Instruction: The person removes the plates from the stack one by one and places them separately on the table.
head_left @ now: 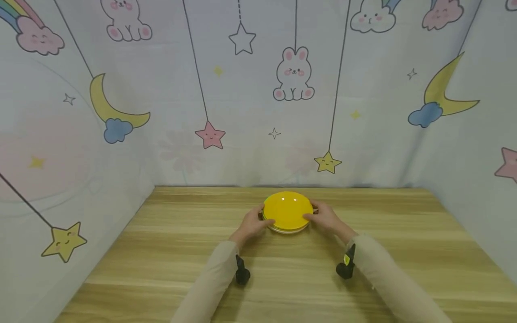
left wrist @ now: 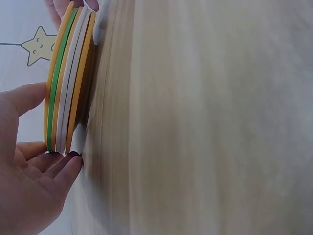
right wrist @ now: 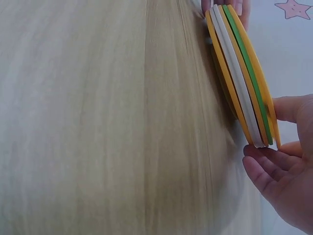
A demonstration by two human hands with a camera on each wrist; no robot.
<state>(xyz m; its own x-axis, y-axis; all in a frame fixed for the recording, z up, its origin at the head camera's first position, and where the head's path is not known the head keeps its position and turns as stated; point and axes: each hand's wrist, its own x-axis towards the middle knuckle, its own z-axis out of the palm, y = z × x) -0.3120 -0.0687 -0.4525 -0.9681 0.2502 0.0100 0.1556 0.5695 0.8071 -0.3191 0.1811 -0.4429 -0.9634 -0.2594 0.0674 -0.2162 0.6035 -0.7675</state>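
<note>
A stack of several round plates sits between both hands near the table's back edge, with a yellow plate [head_left: 287, 210] on top. In the left wrist view its rims show a green plate [left wrist: 57, 83], white ones [left wrist: 69, 83] and a yellow-orange one at the bottom. My left hand [head_left: 251, 224] grips the left rim, thumb at the top plate and fingers curled under the stack. On the opposite side my right hand [head_left: 326, 218] holds the right rim likewise, fingers [right wrist: 266, 169] beneath. A gap shows between much of the bottom plate and the table; whether any part touches cannot be told.
The wood-grain table [head_left: 282, 278] extends in front of and beside the stack. A pale cloth backdrop [head_left: 250, 98] with printed bunnies, stars and moons rises behind and along both sides. Small black devices [head_left: 242, 271] are worn at both sleeve cuffs.
</note>
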